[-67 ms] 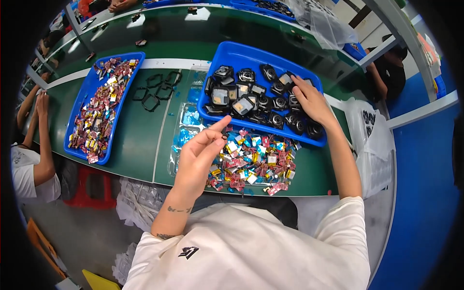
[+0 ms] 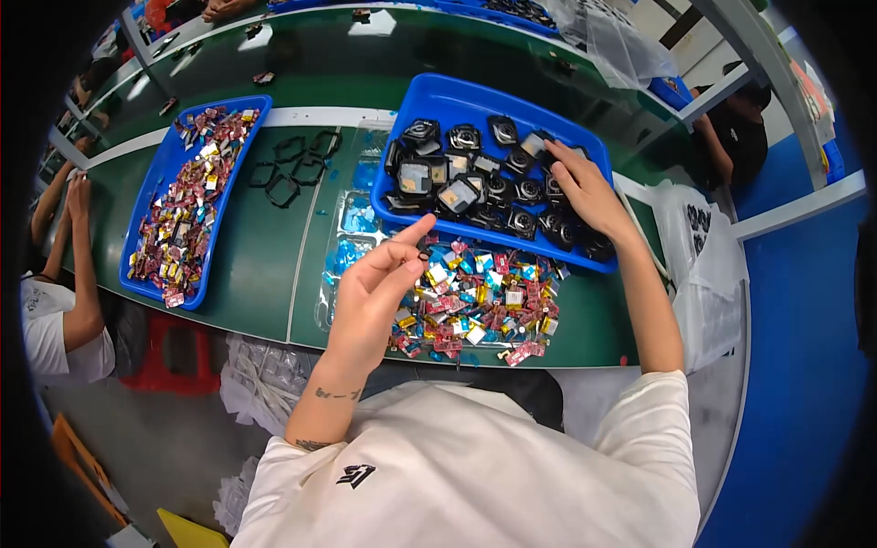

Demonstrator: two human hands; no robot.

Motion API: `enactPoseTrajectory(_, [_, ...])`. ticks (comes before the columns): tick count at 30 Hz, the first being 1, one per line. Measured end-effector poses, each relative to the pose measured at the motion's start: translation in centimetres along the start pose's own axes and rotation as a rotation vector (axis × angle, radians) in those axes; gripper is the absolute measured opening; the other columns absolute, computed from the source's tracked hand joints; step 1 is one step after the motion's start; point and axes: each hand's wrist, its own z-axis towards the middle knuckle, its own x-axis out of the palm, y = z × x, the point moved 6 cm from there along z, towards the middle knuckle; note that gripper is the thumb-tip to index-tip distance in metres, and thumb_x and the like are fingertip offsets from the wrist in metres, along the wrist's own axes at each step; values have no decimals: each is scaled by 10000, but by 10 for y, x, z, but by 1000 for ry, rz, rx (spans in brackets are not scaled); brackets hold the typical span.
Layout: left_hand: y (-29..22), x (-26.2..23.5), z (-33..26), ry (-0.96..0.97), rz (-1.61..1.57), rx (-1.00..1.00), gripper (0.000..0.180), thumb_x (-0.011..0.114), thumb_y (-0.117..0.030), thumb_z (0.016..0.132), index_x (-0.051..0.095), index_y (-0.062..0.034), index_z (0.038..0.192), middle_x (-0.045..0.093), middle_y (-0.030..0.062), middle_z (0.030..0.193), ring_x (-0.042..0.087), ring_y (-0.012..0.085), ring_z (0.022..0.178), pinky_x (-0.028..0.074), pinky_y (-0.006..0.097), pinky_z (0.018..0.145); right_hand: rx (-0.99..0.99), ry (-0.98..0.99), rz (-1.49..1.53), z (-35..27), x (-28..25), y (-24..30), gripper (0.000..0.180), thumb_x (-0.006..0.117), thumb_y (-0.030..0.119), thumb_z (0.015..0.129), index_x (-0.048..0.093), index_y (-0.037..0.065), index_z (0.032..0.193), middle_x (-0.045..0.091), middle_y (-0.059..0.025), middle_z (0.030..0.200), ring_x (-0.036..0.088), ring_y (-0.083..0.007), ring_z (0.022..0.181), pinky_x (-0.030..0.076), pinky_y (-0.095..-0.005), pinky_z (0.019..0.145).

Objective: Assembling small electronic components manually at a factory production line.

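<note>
Left hand pinched a small dark piece while right hand reached among black casings

The left hand (image 2: pixel 370 283) was narrowed, thumb and finger closed on a small dark piece (image 2: pixel 423 255) too small to identify, its index finger pointing past it. The right hand (image 2: pixel 589 192) was fairly wide, fingers outstretched over the black, squarish, watch-like casings (image 2: pixel 464 137) in the broad blue plastic tray (image 2: pixel 484 99); whether it gripped one could not be told.

For good handling, a light, steady pinch seemed best for so slight a piece, since a drop could have lost it in the jumbled heap of red, white, yellow and blue electronic parts (image 2: pixel 475 306) just below. The casings looked crowded enough that separating one before lifting seemed wise.

The broad tray's near rim ran just beside the left index fingertip, so a low path risked a knock. Bare room lay along that tray's far side, and on the green tabletop (image 2: pixel 251 247) left of the clear moulded plastic trays (image 2: pixel 326 301), below the thin black square frames (image 2: pixel 283 190).
</note>
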Motion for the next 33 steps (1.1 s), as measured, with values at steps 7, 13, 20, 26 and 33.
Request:
enactPoseTrajectory(7, [-7, -6, -18, -6, 105, 41, 64, 581, -64, 861, 603, -5, 849, 512, 210, 1292, 520, 219, 1146, 386, 341, 960, -238, -218, -21, -63, -24, 124, 292, 695, 145, 759, 649, 55, 1033, 595, -116, 1145, 531, -290, 1070, 403, -383, 916])
enactPoseTrajectory(13, [-24, -11, -31, -49, 285, 134, 127, 573, -108, 870, 572, 17, 845, 597, 213, 1105, 607, 160, 749, 512, 296, 705, -265, -64, 41, -105, 11, 165, 274, 775, 160, 660, 678, 71, 900, 590, -47, 973, 531, -237, 887, 441, -345, 760])
enactPoseTrajectory(20, [-21, -9, -31, -65, 273, 120, 84, 593, -23, 840, 595, 40, 785, 605, 187, 1057, 586, 88, 679, 517, 214, 601, -224, -78, 139, -96, 22, 172, 262, 763, 166, 676, 670, 74, 904, 584, -40, 978, 524, -233, 886, 443, -352, 727])
enactPoseTrajectory(26, [-18, -11, -33, -95, 375, 101, 157, 575, -107, 818, 536, 8, 719, 599, 184, 1047, 529, 88, 589, 461, 232, 569, -252, -158, 4, -84, 12, 170, 276, 744, 157, 706, 672, 80, 960, 591, -72, 1054, 532, -263, 948, 441, -355, 786])
enactPoseTrajectory(33, [-13, -6, -31, -72, 254, 92, 64, 585, 6, 820, 592, 42, 767, 603, 176, 1064, 552, 70, 695, 472, 188, 569, -247, -183, -116, -82, 19, 158, 313, 723, 119, 700, 657, 87, 1005, 609, -49, 1128, 531, -247, 1055, 388, -396, 867])
